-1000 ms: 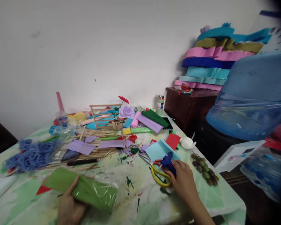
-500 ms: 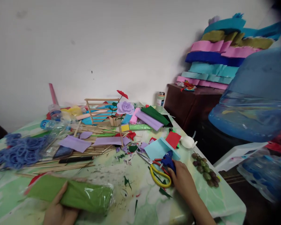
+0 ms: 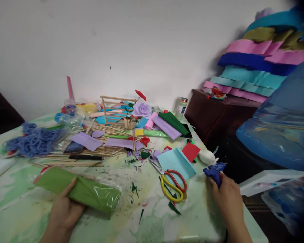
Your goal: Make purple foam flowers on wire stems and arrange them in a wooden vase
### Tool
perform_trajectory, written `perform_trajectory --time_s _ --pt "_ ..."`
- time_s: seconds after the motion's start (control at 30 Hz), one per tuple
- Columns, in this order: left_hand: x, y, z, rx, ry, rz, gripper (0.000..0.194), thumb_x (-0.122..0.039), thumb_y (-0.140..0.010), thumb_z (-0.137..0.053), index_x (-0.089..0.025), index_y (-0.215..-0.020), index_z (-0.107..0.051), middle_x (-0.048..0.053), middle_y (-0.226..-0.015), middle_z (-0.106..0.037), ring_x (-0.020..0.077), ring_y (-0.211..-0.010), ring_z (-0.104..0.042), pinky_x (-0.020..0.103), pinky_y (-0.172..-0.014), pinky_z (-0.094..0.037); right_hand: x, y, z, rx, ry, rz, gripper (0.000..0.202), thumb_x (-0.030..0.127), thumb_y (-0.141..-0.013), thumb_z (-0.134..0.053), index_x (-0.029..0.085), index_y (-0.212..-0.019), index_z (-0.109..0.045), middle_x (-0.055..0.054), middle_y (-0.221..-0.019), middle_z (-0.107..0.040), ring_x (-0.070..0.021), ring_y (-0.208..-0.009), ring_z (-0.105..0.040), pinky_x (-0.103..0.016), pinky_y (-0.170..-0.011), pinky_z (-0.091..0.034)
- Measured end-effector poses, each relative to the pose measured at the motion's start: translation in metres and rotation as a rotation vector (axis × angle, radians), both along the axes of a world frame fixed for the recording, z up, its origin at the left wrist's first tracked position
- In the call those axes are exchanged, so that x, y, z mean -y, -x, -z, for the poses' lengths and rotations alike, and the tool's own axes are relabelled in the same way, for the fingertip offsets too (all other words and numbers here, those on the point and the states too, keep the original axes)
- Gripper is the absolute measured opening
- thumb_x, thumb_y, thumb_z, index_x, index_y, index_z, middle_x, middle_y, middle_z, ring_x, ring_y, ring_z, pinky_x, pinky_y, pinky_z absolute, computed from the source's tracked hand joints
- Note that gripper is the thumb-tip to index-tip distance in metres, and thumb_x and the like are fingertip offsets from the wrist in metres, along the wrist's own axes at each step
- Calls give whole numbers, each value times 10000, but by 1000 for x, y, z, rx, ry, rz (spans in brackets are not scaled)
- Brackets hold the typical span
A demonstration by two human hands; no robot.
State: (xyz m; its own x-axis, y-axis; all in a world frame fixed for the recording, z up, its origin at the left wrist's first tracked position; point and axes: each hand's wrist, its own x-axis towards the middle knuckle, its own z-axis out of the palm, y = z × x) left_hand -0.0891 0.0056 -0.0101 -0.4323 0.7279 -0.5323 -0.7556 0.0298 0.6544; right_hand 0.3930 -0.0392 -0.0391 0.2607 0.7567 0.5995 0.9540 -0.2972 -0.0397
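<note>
My left hand [image 3: 66, 204] grips a green roll [image 3: 78, 189] in clear plastic at the lower left, thumb on top. At the right edge of the table, my right hand [image 3: 226, 192] is closed round the handle of a blue glue gun [image 3: 215, 171], whose nozzle points right. Between the hands lie scissors [image 3: 173, 184] with one red and one yellow handle, partly over a light blue paper sheet [image 3: 176, 163]. A red paper piece [image 3: 191, 152] and a white rounded object [image 3: 207, 157] are just beyond the glue gun.
Wooden sticks [image 3: 114, 135], purple paper pieces [image 3: 87, 140] and blue looped cord [image 3: 35, 140] cover the table's left and middle. A small wooden rack [image 3: 118, 98] stands behind, beside a purple flower [image 3: 142, 110]. A large blue water bottle [image 3: 281, 125] stands at the right.
My right hand has moved right with the glue gun, away from the scissors, and the grapes are now hidden. My left hand still holds the green roll. The view has shifted.
</note>
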Motion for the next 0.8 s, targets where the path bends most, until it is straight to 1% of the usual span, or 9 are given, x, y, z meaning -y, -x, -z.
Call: perform_trajectory --time_s 0.1,0.17,0.3,0.37,0.5,0.6,0.7,0.77,0.8 --pt "-1 -1 -1 -9 -5 27 225 -62 -842 -460 -173 -809 -653 -7 -732 -707 137 -586 -659 340 -747 -581 -5 -11 4 7 0 106 539 433 -864 -379 -23 -1092 -554 -222 -900 -602 -330 -850 -538 -408 -793 -426" --pt "0 -2 -2 -26 9 45 232 -63 -847 -448 -167 -828 -654 -6 -728 -704 133 -584 -658 346 -757 -580 -8 -11 4 12 20 124 514 405 -854 -409 -23 -1102 -548 -219 -911 -600 -327 -863 -529 -404 -799 -416" --pt "-1 0 -1 -38 59 46 279 -92 -869 -395 -161 -809 -659 6 -710 -695 136 -615 -663 337 -766 -579 -8 -6 0 22 107 115 455 354 -840 -474 3 -1124 -535 -203 -938 -587 -313 -887 -504 -403 -807 -390" --pt "-2 1 0 -45 63 70 287 -103 -865 -393 -166 -778 -659 14 -719 -697 143 -642 -665 338 -781 -575 -6 -2 -1 14 138 99 424 336 -830 -506 23 -1112 -544 -191 -943 -583 -306 -894 -495 -401 -813 -380" --pt "-4 3 2 -61 75 94 253 -135 -854 -430 -169 -750 -658 25 -746 -702 154 -704 -662 349 -830 -558 -3 6 -2 -6 168 -22 407 309 -819 -538 76 -1152 -530 -172 -1056 -574 -304 -993 -463 -410 -861 -355" --pt "-4 1 0 -51 79 83 234 -149 -854 -445 -163 -763 -659 25 -751 -697 149 -731 -656 344 -861 -544 0 7 -5 -9 247 -58 379 314 -822 -540 97 -1133 -547 -157 -1070 -578 -304 -1027 -451 -424 -877 -344" --pt "-4 -1 -2 -49 66 87 273 -125 -868 -401 -160 -759 -650 17 -744 -696 143 -725 -658 329 -830 -558 4 11 -13 1 276 -35 407 345 -799 -572 95 -1120 -558 -166 -1114 -562 -320 -1056 -437 -445 -893 -333" --pt "-4 -2 -2 -55 62 80 299 -124 -878 -372 -160 -750 -640 13 -736 -696 141 -696 -657 317 -782 -574 8 24 -19 -2 234 -27 464 378 -792 -580 90 -1154 -540 -178 -1173 -534 -338 -1083 -421 -464 -905 -323" --pt "-4 -2 -2 -59 58 75 294 -129 -879 -375 -159 -749 -637 10 -736 -696 139 -682 -654 311 -760 -580 9 35 -22 -13 217 -46 478 390 -798 -572 88 -1168 -532 -180 -1188 -527 -342 -1092 -417 -468 -909 -322"
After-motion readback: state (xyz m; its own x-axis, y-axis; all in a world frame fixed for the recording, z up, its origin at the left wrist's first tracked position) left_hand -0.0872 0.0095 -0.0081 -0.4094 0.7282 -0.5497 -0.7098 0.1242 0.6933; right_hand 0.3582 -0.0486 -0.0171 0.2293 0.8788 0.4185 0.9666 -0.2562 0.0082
